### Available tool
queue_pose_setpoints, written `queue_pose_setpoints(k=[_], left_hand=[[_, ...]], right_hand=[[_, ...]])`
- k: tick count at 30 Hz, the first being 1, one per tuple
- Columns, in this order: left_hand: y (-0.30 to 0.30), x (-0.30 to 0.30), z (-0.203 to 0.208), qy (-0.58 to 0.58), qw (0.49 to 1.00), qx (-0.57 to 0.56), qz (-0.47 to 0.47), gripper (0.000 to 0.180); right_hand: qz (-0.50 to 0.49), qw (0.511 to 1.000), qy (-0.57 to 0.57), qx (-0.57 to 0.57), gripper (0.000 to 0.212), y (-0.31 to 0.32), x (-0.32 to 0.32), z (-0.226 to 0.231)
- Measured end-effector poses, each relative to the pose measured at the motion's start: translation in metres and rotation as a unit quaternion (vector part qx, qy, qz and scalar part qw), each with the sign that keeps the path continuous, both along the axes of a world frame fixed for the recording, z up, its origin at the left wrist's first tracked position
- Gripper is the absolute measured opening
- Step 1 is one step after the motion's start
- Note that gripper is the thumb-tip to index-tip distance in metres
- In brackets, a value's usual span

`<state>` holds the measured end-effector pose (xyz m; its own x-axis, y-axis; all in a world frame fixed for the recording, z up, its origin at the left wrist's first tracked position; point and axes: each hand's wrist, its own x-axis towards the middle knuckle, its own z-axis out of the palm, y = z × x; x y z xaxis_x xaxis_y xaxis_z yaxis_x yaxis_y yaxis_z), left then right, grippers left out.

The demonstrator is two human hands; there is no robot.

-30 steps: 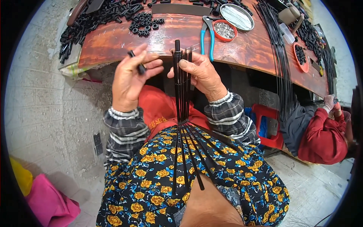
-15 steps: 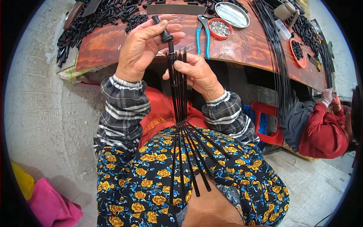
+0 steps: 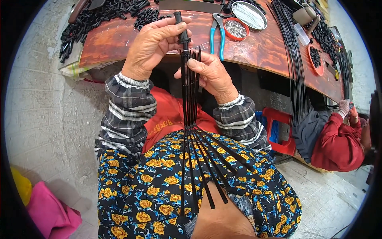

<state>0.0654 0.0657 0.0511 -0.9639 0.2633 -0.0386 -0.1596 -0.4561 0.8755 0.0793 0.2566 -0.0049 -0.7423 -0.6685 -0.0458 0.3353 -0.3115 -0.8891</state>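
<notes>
Upright between my hands stands a black umbrella frame (image 3: 191, 99), its thin ribs bundled along the shaft and several lower ends fanned out over my flowered clothing. Near the top, my left hand (image 3: 145, 49) pinches a black plastic end piece (image 3: 182, 34) between thumb and fingers. That piece has a collar at its lower end and sits in line with the shaft top. My right hand (image 3: 213, 75) is closed round the upper ribs, thumb in front. The fingers behind the ribs are partly hidden.
On the wooden table (image 3: 107, 42) lie pliers with blue handles (image 3: 217, 38), a red dish of small metal bits (image 3: 236, 29), a round tray of pale strips (image 3: 249, 16) and piles of black parts (image 3: 91, 28). Long black rods (image 3: 292, 59) overhang the edge. A person in red (image 3: 338, 139) works at right.
My left hand has tilted the black end piece more upright, and less of the shaft shows below its collar. My right hand keeps its hold on the ribs. The whole view has shifted slightly.
</notes>
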Motion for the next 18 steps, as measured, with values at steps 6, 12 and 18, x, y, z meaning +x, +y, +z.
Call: queue_pose_setpoints(k=[6, 12, 18], left_hand=[[-0.0009, -0.0030, -0.0034, 0.016, 0.999, -0.037, 0.006, 0.025], [-0.0042, -0.0070, -0.0069, 0.025, 0.998, -0.065, 0.007, 0.024], [-0.0005, -0.0043, -0.0094, 0.051, 0.993, -0.104, 0.011, 0.023]], right_hand=[[-0.002, 1.000, -0.012, -0.006, 0.030, 0.0003, 0.0011, 0.0020], [-0.005, 1.000, 0.008, 0.006, 0.030, -0.0018, -0.0001, 0.0021], [0.003, 1.000, 0.000, -0.002, 0.030, -0.0011, -0.0013, -0.0011]])
